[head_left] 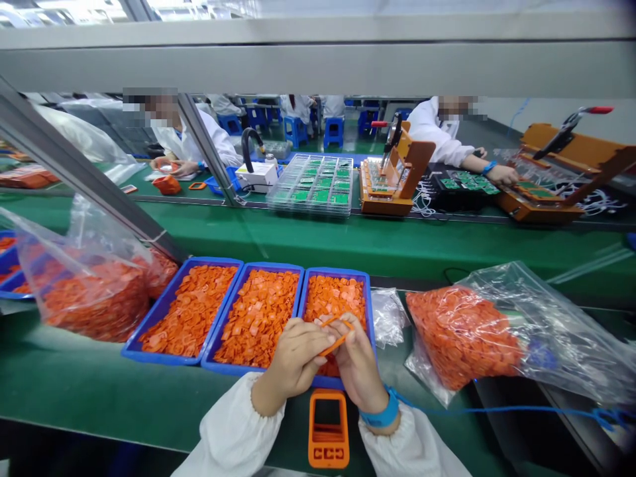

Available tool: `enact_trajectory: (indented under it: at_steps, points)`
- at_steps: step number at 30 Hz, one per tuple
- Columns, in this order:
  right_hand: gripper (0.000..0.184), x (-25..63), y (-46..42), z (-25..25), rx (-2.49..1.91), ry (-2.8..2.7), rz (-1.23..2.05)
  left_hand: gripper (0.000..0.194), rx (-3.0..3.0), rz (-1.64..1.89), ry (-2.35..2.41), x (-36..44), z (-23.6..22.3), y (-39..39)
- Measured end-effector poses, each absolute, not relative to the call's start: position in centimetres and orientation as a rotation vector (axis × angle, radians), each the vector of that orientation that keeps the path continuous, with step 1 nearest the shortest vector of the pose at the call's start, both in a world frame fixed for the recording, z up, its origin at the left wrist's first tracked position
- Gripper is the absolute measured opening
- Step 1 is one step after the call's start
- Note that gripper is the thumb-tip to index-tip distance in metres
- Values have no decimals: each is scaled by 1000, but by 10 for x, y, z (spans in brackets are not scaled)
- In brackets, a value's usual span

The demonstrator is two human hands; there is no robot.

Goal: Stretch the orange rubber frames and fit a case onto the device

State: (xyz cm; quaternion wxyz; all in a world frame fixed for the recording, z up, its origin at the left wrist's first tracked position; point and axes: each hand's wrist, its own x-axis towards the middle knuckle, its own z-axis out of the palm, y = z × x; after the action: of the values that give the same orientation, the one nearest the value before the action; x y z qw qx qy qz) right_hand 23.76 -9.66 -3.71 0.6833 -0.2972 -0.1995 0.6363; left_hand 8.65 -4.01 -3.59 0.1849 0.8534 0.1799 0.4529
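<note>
Both my hands meet over the rightmost blue tray (368,298), gripping one orange plastic frame (334,346) between them. My left hand (301,351) has its fingers closed on the frame's left side. With thumb and fingers, my right hand (356,361) pinches its right side; a blue wrist strap (382,409) circles that wrist. Below them on the green bench lies another orange plastic frame (328,457), with a large window and small cutouts at its near end. Small orange plastic parts (258,308) fill the trays in front of me. My fingers hide part of the held frame.
Clear bags of orange parts lie at left (94,298) and right (467,331). A blue cord (497,409) runs right from my wrist. Across the belt (298,232) stand a clear compartment box (313,185) with green boards, orange clamp fixtures (387,189) and two co-workers.
</note>
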Motion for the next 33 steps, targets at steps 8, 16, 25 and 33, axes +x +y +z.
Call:
enact_trajectory:
  at_steps: [8, 16, 25, 33]
  points:
    - [35, 238, -97, -38, -672, -464, 1399, 31, 2286, 1306, 487, 88, -38, -41]
    - [34, 238, -95, -37, -657, -442, 1383, 31, 2248, 1349, 580, 87, -43, -38]
    - [34, 239, -95, -42, -644, -440, 1369, 33, 2257, 1312, 599, 86, -48, -37]
    - [31, 241, -96, -44, -663, -404, 1408, 35, 2306, 1250, 454, 87, -40, -34]
